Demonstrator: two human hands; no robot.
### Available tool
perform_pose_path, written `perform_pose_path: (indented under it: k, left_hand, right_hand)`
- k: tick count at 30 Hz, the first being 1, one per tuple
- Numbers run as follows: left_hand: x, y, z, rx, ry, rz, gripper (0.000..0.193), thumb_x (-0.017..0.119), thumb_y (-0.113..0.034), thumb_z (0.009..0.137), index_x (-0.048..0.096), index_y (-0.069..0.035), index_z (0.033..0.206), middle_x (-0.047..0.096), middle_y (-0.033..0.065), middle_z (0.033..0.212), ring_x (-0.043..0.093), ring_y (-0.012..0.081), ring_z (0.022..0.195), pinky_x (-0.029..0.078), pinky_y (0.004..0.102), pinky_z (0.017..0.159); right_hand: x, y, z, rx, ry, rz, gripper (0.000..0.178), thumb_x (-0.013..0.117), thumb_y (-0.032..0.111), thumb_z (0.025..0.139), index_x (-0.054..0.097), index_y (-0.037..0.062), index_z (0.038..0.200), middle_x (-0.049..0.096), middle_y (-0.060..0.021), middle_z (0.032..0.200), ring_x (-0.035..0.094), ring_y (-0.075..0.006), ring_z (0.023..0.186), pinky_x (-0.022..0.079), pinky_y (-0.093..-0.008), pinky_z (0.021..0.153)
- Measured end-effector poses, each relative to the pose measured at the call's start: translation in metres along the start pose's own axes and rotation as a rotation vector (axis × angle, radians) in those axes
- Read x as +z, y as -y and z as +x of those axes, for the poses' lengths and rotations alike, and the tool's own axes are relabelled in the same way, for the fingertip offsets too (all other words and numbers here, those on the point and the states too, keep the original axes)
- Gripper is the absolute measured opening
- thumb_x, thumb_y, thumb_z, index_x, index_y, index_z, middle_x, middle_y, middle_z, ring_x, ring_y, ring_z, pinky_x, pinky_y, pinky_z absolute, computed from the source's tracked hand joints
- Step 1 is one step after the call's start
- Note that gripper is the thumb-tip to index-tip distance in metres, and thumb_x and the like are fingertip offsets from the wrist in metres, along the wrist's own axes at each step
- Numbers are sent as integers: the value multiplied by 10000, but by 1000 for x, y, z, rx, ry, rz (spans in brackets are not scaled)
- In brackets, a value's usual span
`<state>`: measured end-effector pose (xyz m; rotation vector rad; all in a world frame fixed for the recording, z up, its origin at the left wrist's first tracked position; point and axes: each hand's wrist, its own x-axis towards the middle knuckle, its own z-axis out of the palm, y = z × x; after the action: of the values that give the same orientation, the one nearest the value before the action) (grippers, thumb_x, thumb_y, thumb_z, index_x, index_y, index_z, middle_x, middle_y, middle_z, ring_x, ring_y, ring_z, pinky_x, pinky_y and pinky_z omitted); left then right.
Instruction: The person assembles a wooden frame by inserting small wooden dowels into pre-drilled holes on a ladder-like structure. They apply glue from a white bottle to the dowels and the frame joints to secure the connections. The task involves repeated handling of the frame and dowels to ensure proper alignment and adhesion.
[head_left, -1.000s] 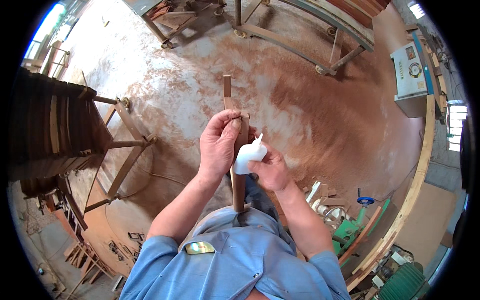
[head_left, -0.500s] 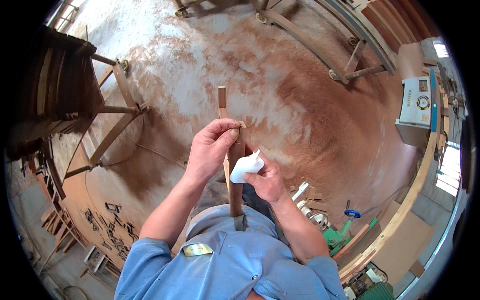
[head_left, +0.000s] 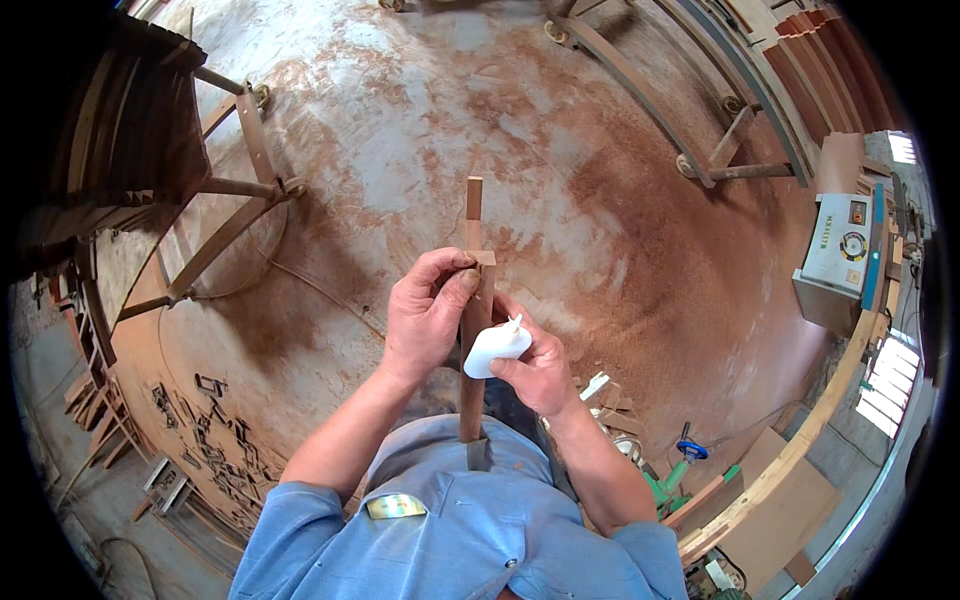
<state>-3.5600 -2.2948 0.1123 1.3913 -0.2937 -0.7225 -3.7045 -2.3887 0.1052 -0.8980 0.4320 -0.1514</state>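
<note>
Looking down past a blue short-sleeved shirt (head_left: 440, 545) at 2 bare hands over a pale floor (head_left: 520, 110) dusted with reddish-brown powder. In the left hand (head_left: 420, 320), pinched between thumb and fingers near the far end: a long, narrow brown wooden bar (head_left: 471, 395), lengthwise in front of the body, with the near end close to the waist; whether touching the shirt, cannot tell. Just beyond, a slim brown wooden strip (head_left: 473, 212); joined or separate, cannot tell. In the right hand (head_left: 542, 370), closed with the thumb across the front: a small white plastic bottle (head_left: 495, 352) with a thin pointed nozzle, tilted, just right of the bar.

Farther left, a stack of dark brown boards (head_left: 135, 130); far right, a white boxy cabinet with a round dial (head_left: 828, 270).

As for handling the bar, probably stiff, fairly light and not slippery; best taken around the middle for balance. As for the bottle, probably light, smooth and soft-walled, easily squeezed by accident; best taken gently around the body, clear of the nozzle.
</note>
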Motion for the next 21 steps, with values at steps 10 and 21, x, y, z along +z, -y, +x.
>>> perform_pose_path:
  k: [10, 21]
  left_hand:
    - [-8, -1, 2, 21, 24, -12, 158, 615, -35, 942, 603, -31, 1100, 624, 2, 1012, 565, 63, 854, 481, 208, 731]
    - [-6, -3, -1, -43, -52, -128, 263, 620, -49, 937, 532, -25, 1183, 619, 50, 1041, 587, 99, 939, 500, 244, 823]
  right_hand:
    - [6, -6, 4, -29, 24, 6, 385, 683, -36, 821, 612, 27, 1194, 340, -136, 1518, 362, -225, 1375, 352, -363, 1091]
    - [13, -4, 6, -31, 24, -81, 356, 688, -27, 815, 622, 22, 1161, 333, -148, 1522, 372, -229, 1372, 361, -361, 1082]
